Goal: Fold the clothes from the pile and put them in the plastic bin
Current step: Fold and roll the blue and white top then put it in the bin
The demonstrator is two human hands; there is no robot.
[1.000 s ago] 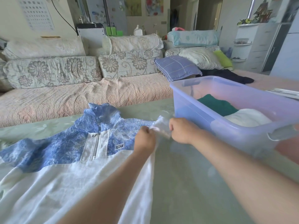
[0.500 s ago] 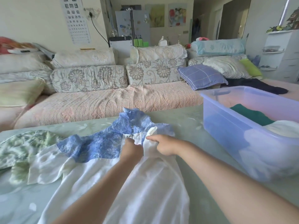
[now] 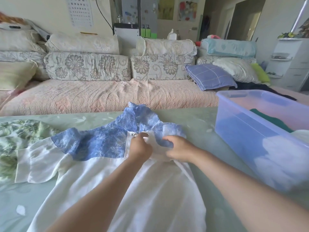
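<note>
- While both forearms reach forward over the table (image 3: 200, 121), the head view shows the left hand (image 3: 140, 146) with fingers curled tight, pinching a flap of white fabric just beside the zip pull (image 3: 134, 134).
- Right hand (image 3: 179, 150): fingers curled down, gripping the same bunched fabric where blue meets white. The two hands sit near each other, with a short span of cloth between them.
- Shirt (image 3: 100, 143): lies flat on the table, collar pointing away from the person. Upper part is blue with a pale print; lower part is plain white. The right-side sleeve is drawn in over the chest under the hands; the left-side sleeve lies spread out.
- Leaf-print garment (image 3: 15, 139): green and white, crumpled, at the left table edge, partly under the spread sleeve.
- Plastic bin (image 3: 250, 131): translucent, purple-tinted, standing on the table to the right of the shirt, apart from it.
- Bin contents: a dark green garment (image 3: 274, 119) and a white garment (image 3: 301, 133), lying side by side.
- Background: a sofa (image 3: 108, 96) with floral cushions and a purple checked cushion (image 3: 210, 76).
</note>
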